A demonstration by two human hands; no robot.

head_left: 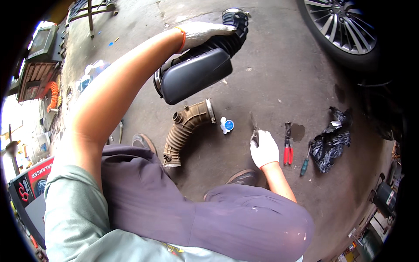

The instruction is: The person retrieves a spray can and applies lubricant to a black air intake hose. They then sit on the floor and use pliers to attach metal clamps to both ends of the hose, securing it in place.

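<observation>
My left hand, in a white glove, is wrapped round a black ribbed air intake hose with a metal clamp at its far end. A smooth black plastic box sits along the hose's near side. Closer to me lies a brown, dirty ribbed hose, curved on the floor. My right hand, also gloved, is closed on a slim metal tool pointing away from me; its kind is unclear. Between the brown hose and this tool lies a small blue-and-white object.
Right of my right hand lie red-handled pliers, a green-handled screwdriver and a crumpled black plastic bag. A car wheel stands at the far right. A machine is at the left. My shoes flank the near floor.
</observation>
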